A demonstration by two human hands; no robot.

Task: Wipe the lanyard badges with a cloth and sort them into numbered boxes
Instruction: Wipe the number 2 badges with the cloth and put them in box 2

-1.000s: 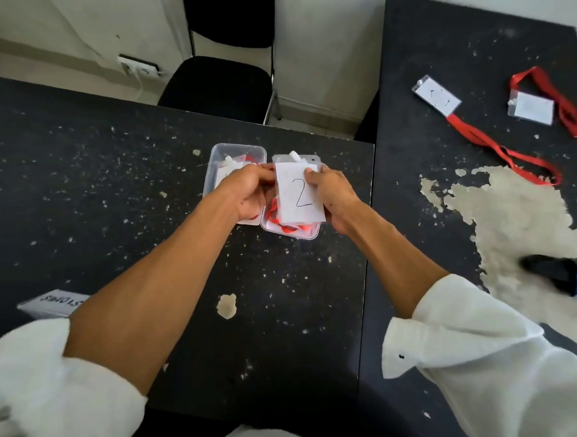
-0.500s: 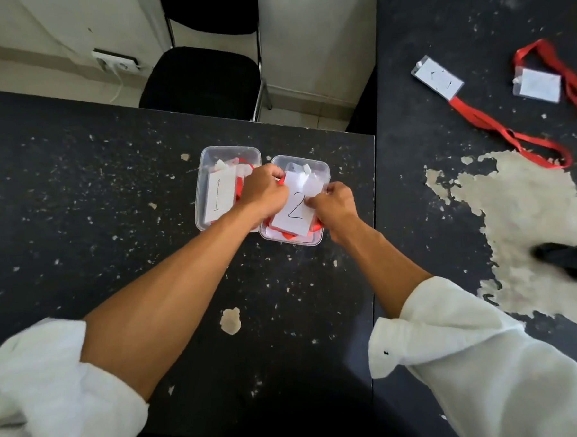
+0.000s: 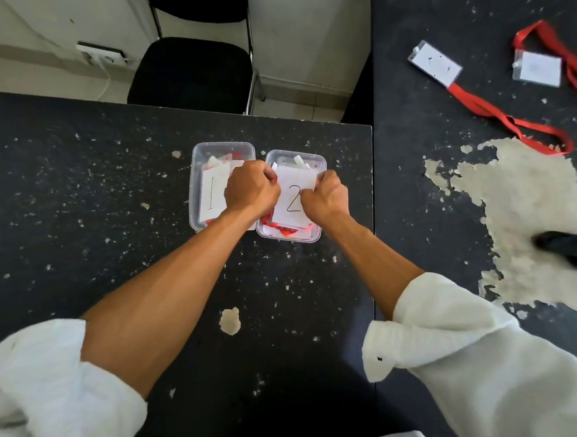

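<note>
The badge marked 2 (image 3: 293, 201) is pinched between left hand (image 3: 252, 186) and right hand (image 3: 324, 196), fingers curled, in the box (image 3: 296, 240) beneath them; if pushed unevenly, the light box could be tipped or its red lanyard (image 3: 286, 232) spilled out

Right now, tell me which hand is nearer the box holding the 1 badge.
Left. The left hand overlaps the right edge of the 1 box while gripping the 2 badge; the right hand grips that badge over the neighbouring box.
</note>
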